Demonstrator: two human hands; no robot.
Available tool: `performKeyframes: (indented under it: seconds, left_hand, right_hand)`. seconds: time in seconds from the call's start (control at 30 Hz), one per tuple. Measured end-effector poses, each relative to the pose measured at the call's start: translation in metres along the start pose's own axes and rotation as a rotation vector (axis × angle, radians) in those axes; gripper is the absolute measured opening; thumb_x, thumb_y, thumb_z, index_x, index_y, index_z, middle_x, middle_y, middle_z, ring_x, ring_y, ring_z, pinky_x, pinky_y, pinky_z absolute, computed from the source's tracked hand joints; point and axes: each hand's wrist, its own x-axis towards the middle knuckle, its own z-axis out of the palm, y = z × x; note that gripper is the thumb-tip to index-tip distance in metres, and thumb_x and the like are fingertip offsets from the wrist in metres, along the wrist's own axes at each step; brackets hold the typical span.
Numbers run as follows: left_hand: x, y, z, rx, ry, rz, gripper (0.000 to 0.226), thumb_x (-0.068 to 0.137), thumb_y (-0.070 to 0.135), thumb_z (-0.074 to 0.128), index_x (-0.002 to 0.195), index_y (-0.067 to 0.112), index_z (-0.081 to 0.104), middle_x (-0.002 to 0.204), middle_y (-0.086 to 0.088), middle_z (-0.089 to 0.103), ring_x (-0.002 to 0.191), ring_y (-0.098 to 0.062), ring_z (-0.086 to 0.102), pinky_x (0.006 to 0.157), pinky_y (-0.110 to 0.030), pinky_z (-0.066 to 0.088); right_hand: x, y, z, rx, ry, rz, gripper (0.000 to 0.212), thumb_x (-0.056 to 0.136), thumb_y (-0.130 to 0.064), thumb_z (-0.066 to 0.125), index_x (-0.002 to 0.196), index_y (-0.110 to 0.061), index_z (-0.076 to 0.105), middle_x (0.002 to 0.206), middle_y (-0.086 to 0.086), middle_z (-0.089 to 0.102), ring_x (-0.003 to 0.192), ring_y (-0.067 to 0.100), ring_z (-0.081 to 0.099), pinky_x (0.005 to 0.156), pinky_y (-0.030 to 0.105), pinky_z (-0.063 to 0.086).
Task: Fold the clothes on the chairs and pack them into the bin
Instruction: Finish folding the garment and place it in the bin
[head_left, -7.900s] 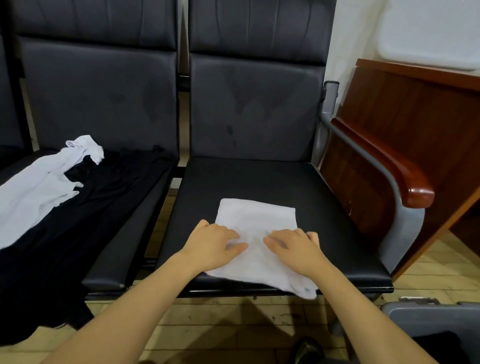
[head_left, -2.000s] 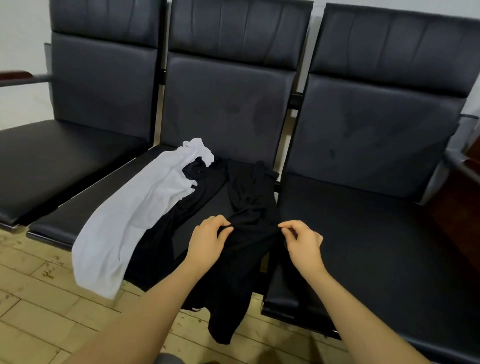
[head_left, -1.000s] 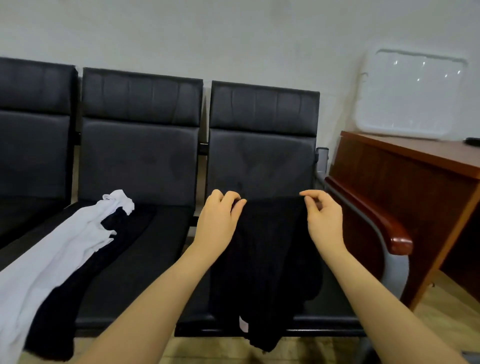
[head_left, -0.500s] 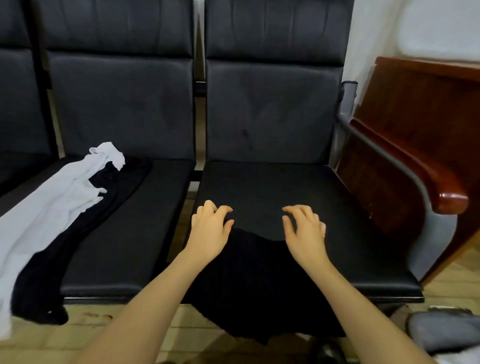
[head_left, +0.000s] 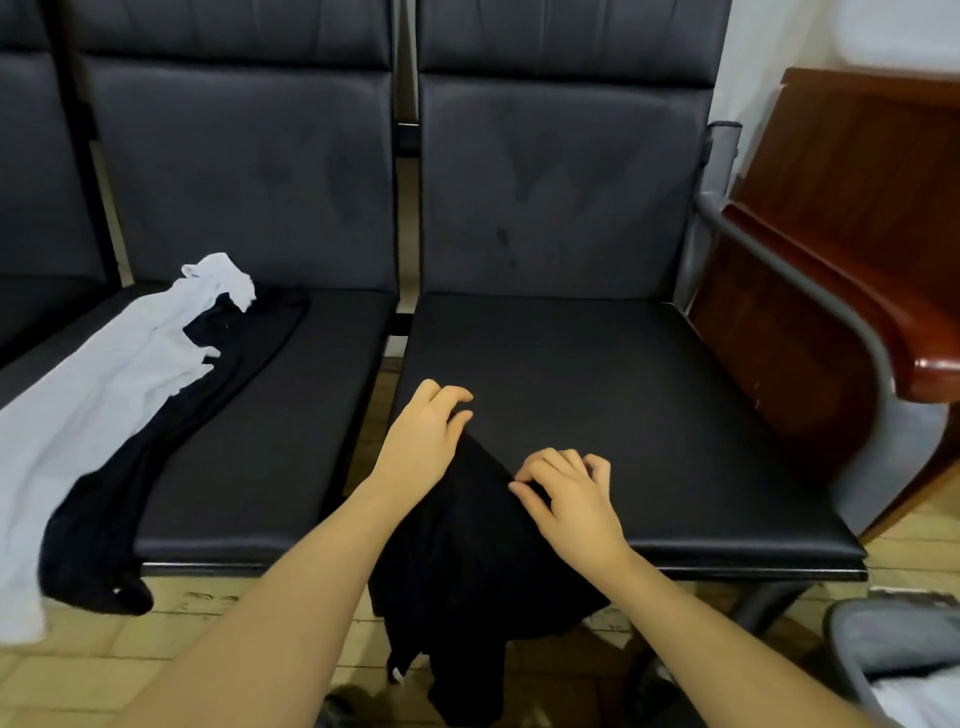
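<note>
A black garment (head_left: 467, 561) lies over the front edge of the right chair seat (head_left: 623, 395), and most of it hangs toward the floor. My left hand (head_left: 423, 444) holds its upper corner under the thumb. My right hand (head_left: 569, 501) has its fingers curled on the garment's right edge and pinches it. A white garment (head_left: 98, 395) and a second black garment (head_left: 218, 410) lie spread on the middle chair seat (head_left: 291, 426), trailing off its front. The grey bin (head_left: 852, 644) stands at the bottom right with white cloth (head_left: 919, 701) inside.
A metal armrest with a wooden top (head_left: 893, 317) borders the right chair. A wooden desk (head_left: 852, 156) stands behind it. A tiled floor (head_left: 218, 623) runs under the seats. Another seat (head_left: 31, 306) is partly in view at the far left.
The black garment was lifted from the middle chair and laid on the right seat. In the last half second its right top edge came down and left with my right hand.
</note>
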Motion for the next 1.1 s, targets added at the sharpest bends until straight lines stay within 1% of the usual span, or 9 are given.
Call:
performKeyframes:
  seconds: [0.1,0.17,0.27,0.4,0.5,0.63,0.9,1.03,1.1]
  left_hand:
    - [-0.002,0.002,-0.003,-0.023,0.027,0.018,0.026,0.095,0.015,0.054,0.119,0.007,0.060,0.102,-0.006,0.049,0.083,-0.018,0.055,0.080,-0.023,0.045]
    - [-0.001,0.006,-0.010,-0.076,0.080,0.026,0.024,0.095,0.014,0.053,0.117,0.006,0.061,0.099,-0.003,0.049,0.085,-0.013,0.053,0.081,-0.010,0.039]
    - [0.003,0.017,-0.026,-0.140,0.134,0.025,0.023,0.096,0.014,0.051,0.115,0.008,0.062,0.098,-0.001,0.050,0.084,-0.005,0.050,0.080,-0.001,0.035]
    - [0.007,0.033,-0.043,-0.129,0.105,0.103,0.021,0.096,0.023,0.053,0.109,0.012,0.064,0.090,0.009,0.042,0.077,-0.003,0.048,0.073,-0.006,0.037]
    - [0.016,0.045,-0.056,-0.088,0.070,0.159,0.023,0.093,0.031,0.057,0.107,0.015,0.065,0.086,0.012,0.037,0.077,-0.006,0.046,0.072,-0.019,0.043]
    - [0.043,0.065,-0.079,-0.092,0.239,0.226,0.027,0.091,0.027,0.060,0.114,0.015,0.068,0.082,0.010,0.035,0.074,-0.010,0.046,0.073,-0.027,0.046]
    - [0.117,0.120,-0.125,-0.089,0.505,0.330,0.027,0.091,0.021,0.062,0.117,0.015,0.067,0.085,-0.001,0.037,0.074,-0.017,0.045,0.068,-0.034,0.048]
    - [0.149,0.145,-0.151,-0.096,0.588,0.377,0.025,0.090,0.020,0.063,0.113,0.014,0.069,0.084,0.002,0.037,0.072,-0.012,0.042,0.065,-0.031,0.046]
    - [0.161,0.156,-0.164,-0.113,0.624,0.384,0.024,0.090,0.021,0.064,0.111,0.014,0.070,0.085,0.003,0.039,0.072,-0.010,0.042,0.067,-0.025,0.044]
  right_hand:
    - [-0.004,-0.003,-0.003,0.028,0.086,0.025,0.022,0.095,-0.038,0.047,0.084,-0.025,0.061,0.079,-0.016,0.057,0.076,0.004,0.047,0.083,0.021,0.021]
    - [-0.003,-0.010,-0.008,0.193,0.108,0.161,0.013,0.096,-0.029,0.053,0.086,-0.024,0.059,0.075,-0.013,0.059,0.074,0.006,0.051,0.084,0.022,0.031]
    - [0.005,-0.024,-0.022,0.465,0.152,0.354,0.014,0.097,-0.028,0.051,0.087,-0.021,0.057,0.073,-0.009,0.061,0.070,0.006,0.058,0.069,0.029,0.049]
    - [0.031,-0.028,-0.057,0.458,0.312,0.364,0.017,0.098,-0.027,0.051,0.085,-0.018,0.057,0.070,-0.004,0.059,0.065,0.010,0.056,0.065,0.032,0.048]
    - [0.055,-0.021,-0.087,0.400,0.365,0.350,0.018,0.097,-0.027,0.051,0.084,-0.017,0.057,0.066,-0.002,0.056,0.062,0.012,0.053,0.062,0.030,0.044]
    - [0.088,-0.016,-0.127,0.293,0.402,0.305,0.019,0.098,-0.031,0.050,0.084,-0.020,0.057,0.063,-0.008,0.052,0.060,0.003,0.050,0.058,0.022,0.033]
    - [0.166,-0.032,-0.212,0.233,0.578,0.154,0.019,0.099,-0.030,0.049,0.089,-0.017,0.061,0.073,-0.012,0.056,0.065,0.005,0.050,0.058,0.026,0.032]
    - [0.198,-0.037,-0.244,0.228,0.652,0.098,0.019,0.099,-0.029,0.049,0.090,-0.018,0.062,0.074,-0.011,0.057,0.065,0.002,0.052,0.057,0.012,0.034]
    - [0.210,-0.039,-0.257,0.241,0.692,0.050,0.020,0.099,-0.029,0.049,0.093,-0.016,0.063,0.076,-0.009,0.059,0.070,0.008,0.055,0.062,0.021,0.040]
